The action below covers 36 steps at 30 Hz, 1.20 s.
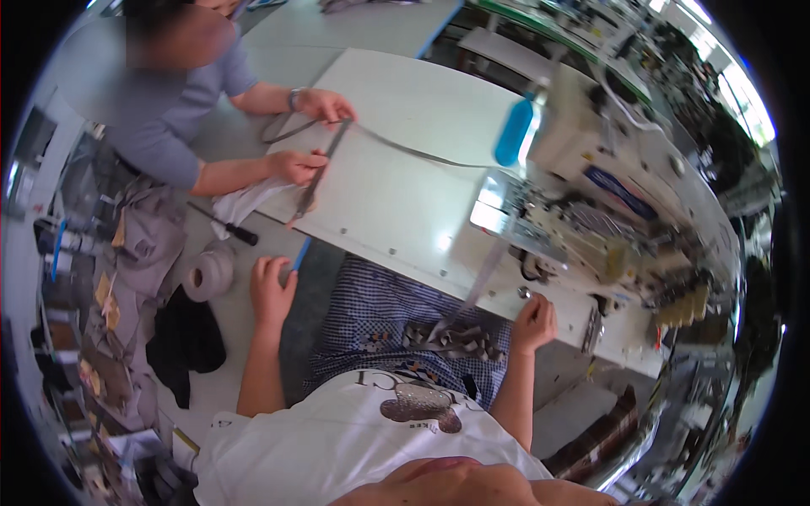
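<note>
My left hand (272, 291) rests with fingers curled on the near left corner of the white sewing table (396, 177), holding nothing. At the table's front edge, my right hand (535, 323) has its fingers closed beside a small metal knob (524, 293); whether it grips anything I cannot tell. A grey strap (477, 287) runs down from the sewing machine (582, 202) into a folded pile on my checked lap (451, 340). Across the table, another person's two hands (308, 135) hold a dark strip against a long thin grey band (413, 152).
A blue bottle (513, 133) stands by the machine. Left of the table lie a black-handled screwdriver (226, 229), a white tape roll (207, 274), white cloth (240, 202) and black fabric (187, 341). Cluttered shelves fill the far left.
</note>
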Available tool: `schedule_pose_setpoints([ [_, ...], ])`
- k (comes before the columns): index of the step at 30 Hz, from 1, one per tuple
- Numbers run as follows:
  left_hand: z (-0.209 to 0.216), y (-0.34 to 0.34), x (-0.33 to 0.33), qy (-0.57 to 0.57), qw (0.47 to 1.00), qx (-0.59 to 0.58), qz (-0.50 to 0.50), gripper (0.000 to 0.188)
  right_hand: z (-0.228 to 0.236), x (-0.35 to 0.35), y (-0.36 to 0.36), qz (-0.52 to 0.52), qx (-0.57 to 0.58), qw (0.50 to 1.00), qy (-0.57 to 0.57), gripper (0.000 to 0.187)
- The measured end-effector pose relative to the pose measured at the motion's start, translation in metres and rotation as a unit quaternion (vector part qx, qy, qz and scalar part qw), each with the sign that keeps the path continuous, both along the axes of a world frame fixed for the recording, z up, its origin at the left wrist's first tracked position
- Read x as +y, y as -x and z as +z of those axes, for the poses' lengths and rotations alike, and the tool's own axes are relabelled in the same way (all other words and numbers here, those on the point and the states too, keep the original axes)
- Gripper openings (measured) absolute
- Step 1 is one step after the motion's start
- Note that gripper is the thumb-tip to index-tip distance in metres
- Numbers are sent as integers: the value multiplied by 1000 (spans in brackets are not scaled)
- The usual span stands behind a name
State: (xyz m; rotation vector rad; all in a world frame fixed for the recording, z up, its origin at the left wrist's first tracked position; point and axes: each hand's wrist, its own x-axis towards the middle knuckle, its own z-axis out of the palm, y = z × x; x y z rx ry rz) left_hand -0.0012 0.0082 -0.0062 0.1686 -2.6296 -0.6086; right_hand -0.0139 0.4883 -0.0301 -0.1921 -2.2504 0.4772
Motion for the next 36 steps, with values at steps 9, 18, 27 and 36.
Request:
schedule_pose_setpoints([
  [9, 11, 2, 1, 16, 999, -28, 5, 28, -2, -1, 2, 4, -24, 1000, 5, 12],
  [18, 14, 6, -4, -8, 998, -69, 3, 31, -4, 1, -2, -44, -77, 996, -12, 18],
  [27, 8, 3, -9, -27, 993, -115, 13, 32, -4, 9, -8, -63, -138, 988, -1, 19],
  [36, 9, 0, -15, -38, 988, -147, -21, 31, 56, -33, -62, 60, -237, 969, -35, 24],
])
